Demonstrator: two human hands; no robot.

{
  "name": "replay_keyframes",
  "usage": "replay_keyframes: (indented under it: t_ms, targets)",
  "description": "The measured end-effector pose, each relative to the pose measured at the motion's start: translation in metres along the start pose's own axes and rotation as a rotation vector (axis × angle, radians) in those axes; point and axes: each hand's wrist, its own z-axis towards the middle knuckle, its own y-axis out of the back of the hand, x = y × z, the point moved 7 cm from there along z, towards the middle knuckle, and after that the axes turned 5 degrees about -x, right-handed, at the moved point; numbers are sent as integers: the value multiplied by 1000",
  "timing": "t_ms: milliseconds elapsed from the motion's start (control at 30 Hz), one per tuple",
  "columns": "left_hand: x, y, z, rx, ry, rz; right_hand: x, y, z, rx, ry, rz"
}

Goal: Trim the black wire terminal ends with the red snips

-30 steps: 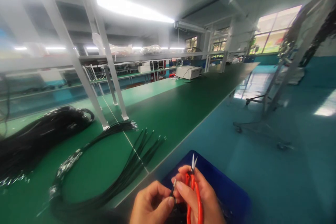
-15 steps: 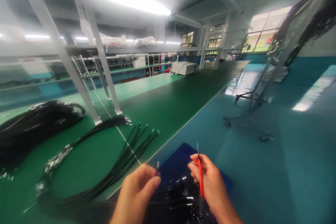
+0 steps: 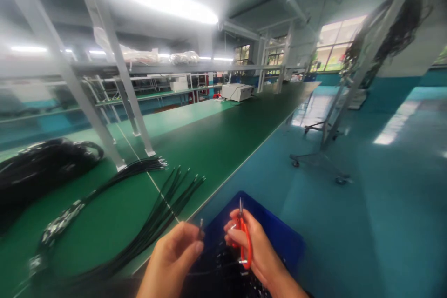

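Red-handled scissors [image 3: 248,247] are in our right hand [image 3: 257,238], fingers wrapped round the handles, up over the blue bin [image 3: 289,238]. Blades point away from us, nearly together, and the long axis runs almost straight ahead, tips leaning a touch left. From our view the tips line up with the bin's far corner. Our left hand [image 3: 174,253] is pinching a thin cable [image 3: 201,224], its metal end poking up between thumb and finger, well apart from the blades.

Room-wise, the bin sits just right of the near long edge of the green table [image 3: 209,146], which cuts diagonally past our left hand. A black cable bundle [image 3: 141,247] makes a big C there, one fanned end near that edge. Beyond it the green surface stretches to a white box [image 3: 237,92]. On our right, blue floor [image 3: 352,223] spreads out past the bin's right corner.
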Motion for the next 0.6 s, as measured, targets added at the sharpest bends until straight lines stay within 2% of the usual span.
replay_keyframes:
  t_ms: [133, 267, 400, 500, 600]
  targets:
    - [0, 0, 7, -44, -57, -70, 18, -30, 2, 76, 73, 36]
    - [3, -1, 21, -14, -47, -46, 22, -51, 4, 126, 19, 41]
    - [3, -2, 26, 3, -35, 18, 21, -53, 10, 138, -107, 94]
    - [5, -10, 20, 79, -39, 45, 17, -47, 14, 116, -180, 158]
    - [9, -23, 8, 138, -76, 257, 9, -43, 16, 99, -231, 213]
